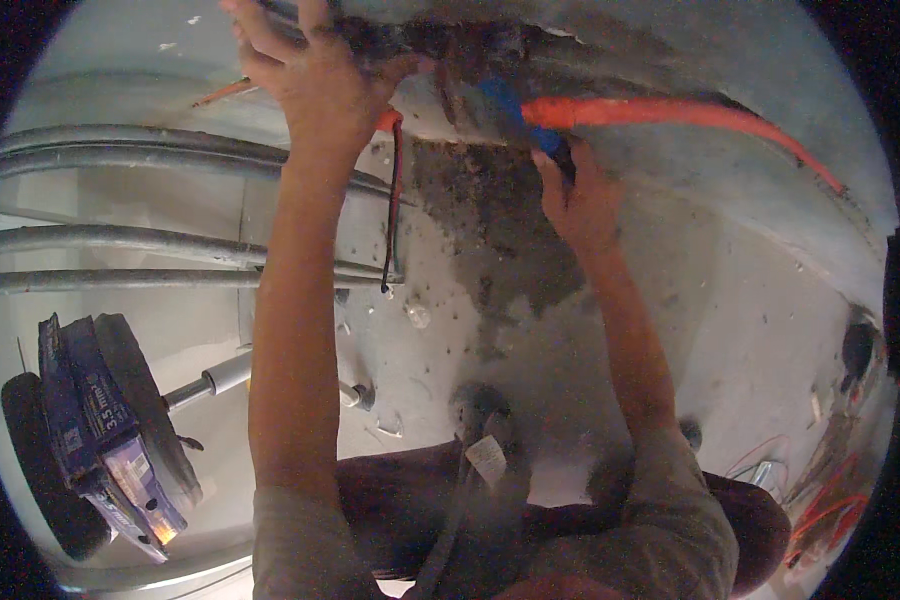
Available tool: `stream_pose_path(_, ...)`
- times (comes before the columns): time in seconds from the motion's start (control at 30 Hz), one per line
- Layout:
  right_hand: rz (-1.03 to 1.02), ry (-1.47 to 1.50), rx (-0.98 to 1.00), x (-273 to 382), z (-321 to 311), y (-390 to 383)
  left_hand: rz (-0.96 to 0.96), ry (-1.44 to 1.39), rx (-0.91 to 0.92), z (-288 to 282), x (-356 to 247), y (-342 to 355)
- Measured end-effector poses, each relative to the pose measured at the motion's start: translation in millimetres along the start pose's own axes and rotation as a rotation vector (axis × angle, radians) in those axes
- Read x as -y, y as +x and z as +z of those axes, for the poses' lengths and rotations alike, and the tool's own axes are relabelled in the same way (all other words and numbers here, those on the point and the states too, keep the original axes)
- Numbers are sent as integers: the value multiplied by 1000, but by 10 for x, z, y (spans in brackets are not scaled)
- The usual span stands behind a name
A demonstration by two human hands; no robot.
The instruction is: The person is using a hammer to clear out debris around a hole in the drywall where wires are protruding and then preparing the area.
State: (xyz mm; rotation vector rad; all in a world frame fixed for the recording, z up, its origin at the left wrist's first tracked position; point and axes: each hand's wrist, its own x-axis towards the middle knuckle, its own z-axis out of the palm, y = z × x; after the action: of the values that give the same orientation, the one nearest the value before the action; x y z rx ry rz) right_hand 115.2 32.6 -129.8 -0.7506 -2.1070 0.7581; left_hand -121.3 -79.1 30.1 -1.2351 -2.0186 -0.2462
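Note:
My left hand [325,85] is raised at the upper left with its fingers spread, against a dark, rough opening [460,45] in the wall. Its thumb points right, toward the opening; some fingertips are cut off by the top edge. In my closed right hand [585,195] is a blue and black hand tool [548,140], its exact kind unclear. The tool's blue part lies by the end of an orange corrugated conduit [650,110], which runs off to the right. Below my left hand, red and black wires [395,200] hang from a short orange stub.
Several grey pipes [120,240] run in from the left. At the lower left are purple boxes [95,400] beside black rounded pads and a metal rod [210,380]. A strap with a white tag [487,460] hangs before my bent legs. Orange cables [830,520] lie at lower right.

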Motion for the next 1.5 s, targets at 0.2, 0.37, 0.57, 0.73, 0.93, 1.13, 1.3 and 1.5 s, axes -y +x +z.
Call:
stream_pose_path(0.2, -230, 9, -111, -60, 5, -16, -22, -76, -21, -87, -66, 37)
stream_pose_path(0.37, -31, -68, -6, -72, 31, -11, -69, -64, -18, -91, -60, 22)
stream_pose_path(0.57, -169, -14, -98, -87, 41, -62, -40, -72, -18, -89, -99, 29)
stream_pose_path(0.73, -20, -22, -36, -68, 69, -67, -79, -63, -23, -63, -40, 12)
stream_pose_path(0.93, -62, -7, -52, -68, 51, -84, 66, -39, -30, 53, 33, 14)
stream_pose_path(1.13, -46, -63, -56, -66, 54, -38, 38, -238, -139, 54, 27, 5)
stream_pose_path(1.3, -63, -17, -66, -56, 61, -65, 22, -200, -51, -5, -29, 30)
stream_pose_path(1.5, -25, -87, -40, -126, 54, -12, 113, -91, -99, 113, 85, -6)
